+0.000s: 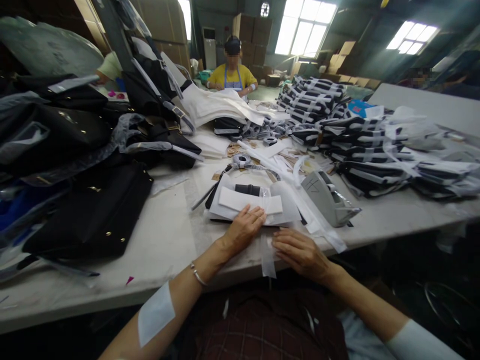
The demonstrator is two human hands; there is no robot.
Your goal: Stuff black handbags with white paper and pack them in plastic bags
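A black handbag lies in front of me, mostly covered by white sheet wrapping. Across its top rests a thick white foam strip, with a black strap piece just behind it. My left hand presses flat on the strip's front edge, fingers stretched. A translucent plastic strip runs down from the bag over the table edge. At its right side is my right hand, fingers together and pinching the strip's edge; the thumb is hidden. A grey tape dispenser stands right of the bag.
Black handbags crowd the table's left side. Stacked black pieces with white wrapping fill the right. White sheets and paper scraps lie behind the bag. Across the table is a person in a yellow top. The table's front edge runs before me.
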